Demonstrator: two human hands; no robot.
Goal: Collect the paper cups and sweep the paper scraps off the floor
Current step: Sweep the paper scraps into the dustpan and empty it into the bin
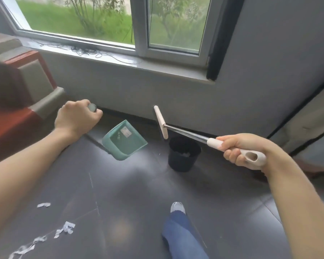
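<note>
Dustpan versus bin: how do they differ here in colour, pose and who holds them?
The dustpan is teal, tilted and held off the floor by the left hand on its handle; the bin is black, upright, standing untouched on the floor. Both sit near the wall under the window.

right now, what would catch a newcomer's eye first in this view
Both hands are busy: the left hand grips the handle of a teal dustpan that hangs tilted at centre, while the right hand holds a broom above a black bin by the wall. White paper scraps lie on the dark floor at lower left.
</note>
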